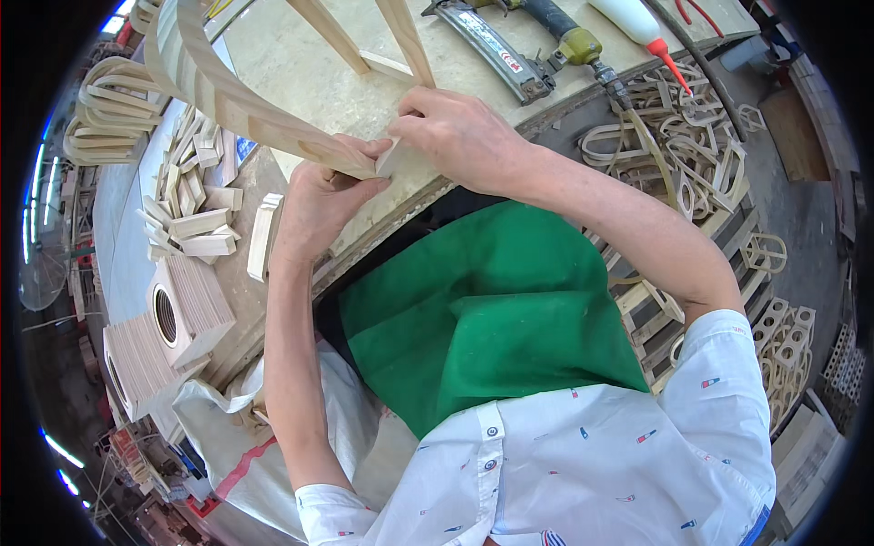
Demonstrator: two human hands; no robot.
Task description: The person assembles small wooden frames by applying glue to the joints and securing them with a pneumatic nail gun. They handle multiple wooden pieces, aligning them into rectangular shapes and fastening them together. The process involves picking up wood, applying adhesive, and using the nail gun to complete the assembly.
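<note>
My left hand point(319, 200) is closed round the near end of a bent wooden strip point(246, 114), with the thumb below and the fingers above. The strip curves up and away to the upper left. My right hand point(455, 136) pinches a small pale wooden block point(387, 162) against that end; its fingertips are partly hidden. Just beyond my right hand, two wooden legs joined by a short crosspiece point(386, 65) rest on the worktable point(437, 187). Whether they belong to the same frame as the strip, I cannot tell.
A nail gun point(492, 50) and a white glue bottle with red nozzle point(628, 23) lie at the back right. Loose wooden blocks point(196, 196) and stacked boards with round holes point(187, 309) sit on the left. Wooden loops point(674, 136) pile up beyond the table's right edge.
</note>
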